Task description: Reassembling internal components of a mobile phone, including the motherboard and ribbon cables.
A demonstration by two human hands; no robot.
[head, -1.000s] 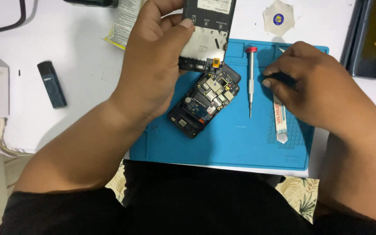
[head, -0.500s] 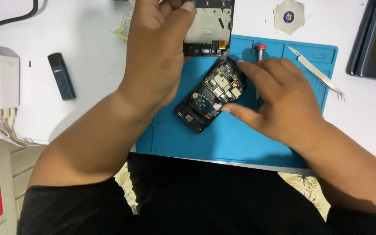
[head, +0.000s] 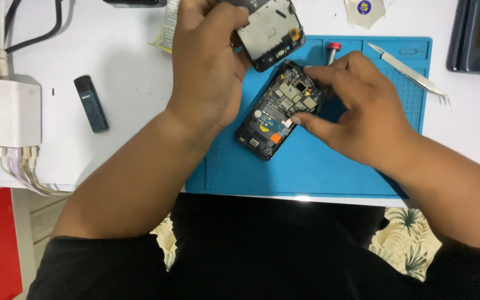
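You are taking a phone apart. Your left hand (head: 206,72) grips the screen frame (head: 270,30) tight and lifts it up over the top of the blue mat (head: 318,166). Your right hand (head: 356,111) rests on the open phone body (head: 279,111), which lies tilted on the mat, with thumb and fingertips pinched close on its sides. I think the next move needs a slow, soft pull so nothing tears. I count one tweezers (head: 409,72), one red-topped screwdriver (head: 333,50), and one small dark stick (head: 91,103).
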